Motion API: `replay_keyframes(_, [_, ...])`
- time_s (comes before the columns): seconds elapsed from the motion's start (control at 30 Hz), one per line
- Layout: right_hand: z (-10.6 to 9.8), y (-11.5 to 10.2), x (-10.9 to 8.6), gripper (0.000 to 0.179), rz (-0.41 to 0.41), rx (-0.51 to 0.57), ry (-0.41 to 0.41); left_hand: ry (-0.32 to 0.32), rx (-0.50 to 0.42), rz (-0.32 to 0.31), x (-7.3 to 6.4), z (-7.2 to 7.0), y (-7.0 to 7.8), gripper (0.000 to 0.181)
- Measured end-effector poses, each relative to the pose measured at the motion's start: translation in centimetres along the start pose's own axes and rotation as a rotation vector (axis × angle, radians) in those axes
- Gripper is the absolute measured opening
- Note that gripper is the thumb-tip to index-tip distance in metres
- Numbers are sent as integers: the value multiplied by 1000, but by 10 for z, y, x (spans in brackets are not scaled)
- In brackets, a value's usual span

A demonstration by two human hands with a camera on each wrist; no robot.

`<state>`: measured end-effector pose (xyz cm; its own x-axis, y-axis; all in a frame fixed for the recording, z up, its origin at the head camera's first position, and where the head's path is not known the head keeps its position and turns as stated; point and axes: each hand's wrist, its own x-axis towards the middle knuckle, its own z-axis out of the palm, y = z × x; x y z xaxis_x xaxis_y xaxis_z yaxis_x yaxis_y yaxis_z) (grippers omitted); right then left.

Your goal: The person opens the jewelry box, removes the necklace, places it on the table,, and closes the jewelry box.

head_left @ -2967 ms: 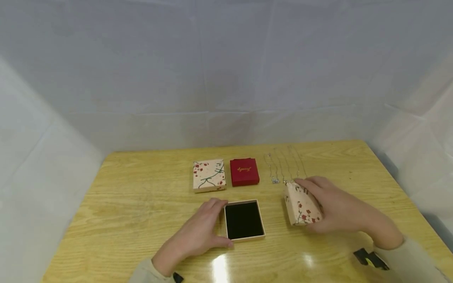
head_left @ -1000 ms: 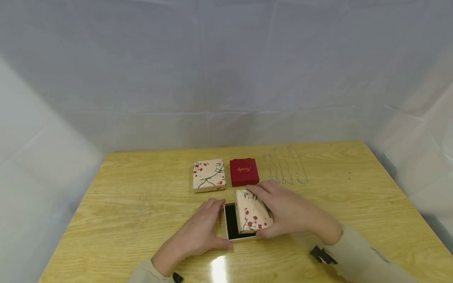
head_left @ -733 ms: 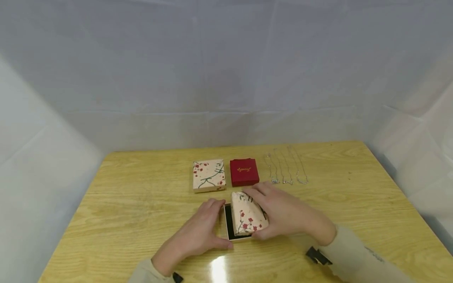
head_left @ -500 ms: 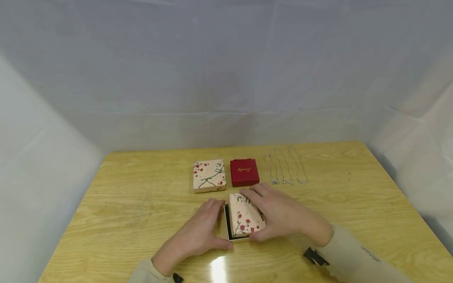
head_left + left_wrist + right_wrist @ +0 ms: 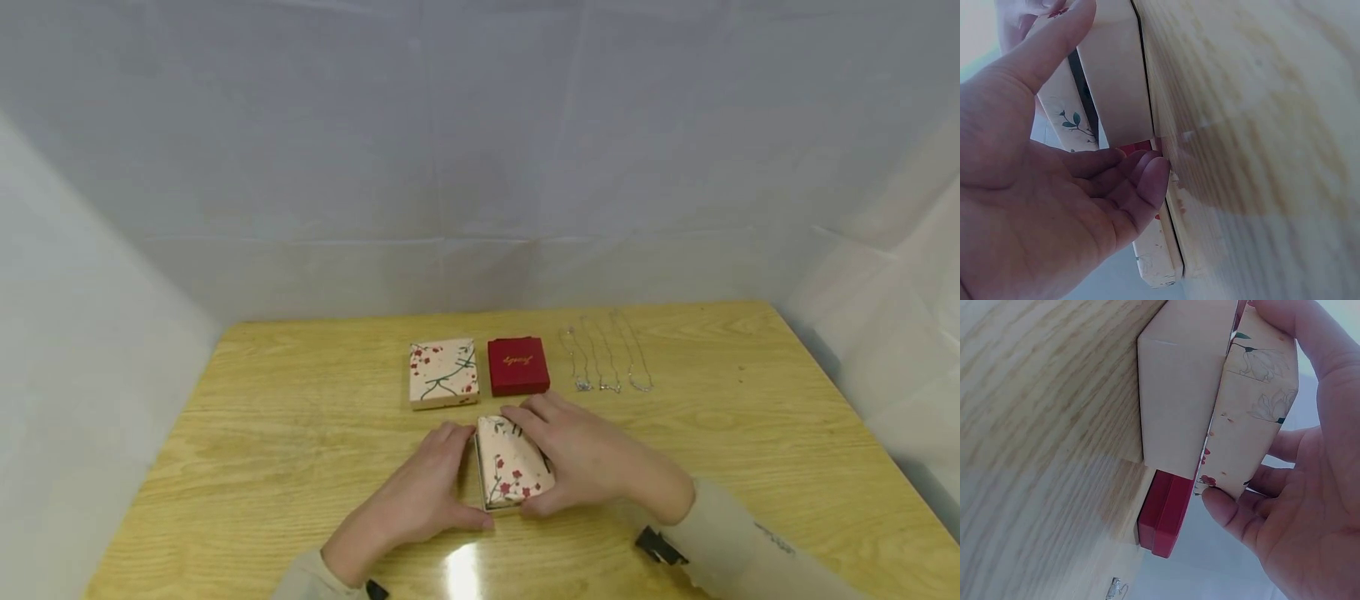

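My right hand point(image 5: 585, 458) grips a cream box lid point(image 5: 513, 467) with red blossoms, thumb on the near side and fingers on the far side. The lid lies over its square cardboard box base point(image 5: 1119, 75), slightly tilted, and a narrow dark gap shows between them in the left wrist view. Around the base's left side, my left hand point(image 5: 420, 492) holds it between thumb and fingers against the table. Seen from the right wrist, the lid's patterned side point(image 5: 1254, 400) meets the base's plain wall point(image 5: 1179, 394). The inside of the base is mostly hidden.
Behind the hands stand a closed floral box point(image 5: 442, 373) and a red jewelry box point(image 5: 519, 367) with gold lettering. To their right, 3 thin silver necklaces point(image 5: 611, 387) lie spread on the wooden table point(image 5: 300, 400). White sheeting point(image 5: 480, 167) surrounds the back and sides.
My right hand has carried the lid leftward from the table's right side onto the base, covering the black insert. My left hand has stayed in place at the base.
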<state>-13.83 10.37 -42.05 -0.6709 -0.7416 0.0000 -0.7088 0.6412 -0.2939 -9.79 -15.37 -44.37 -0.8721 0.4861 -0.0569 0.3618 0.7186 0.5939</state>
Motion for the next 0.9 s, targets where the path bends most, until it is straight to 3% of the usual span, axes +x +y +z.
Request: replay_keyframes(0.9, [4,-3,4,113,-5,-9,-25,-13,-16,-11,1,1,0,116])
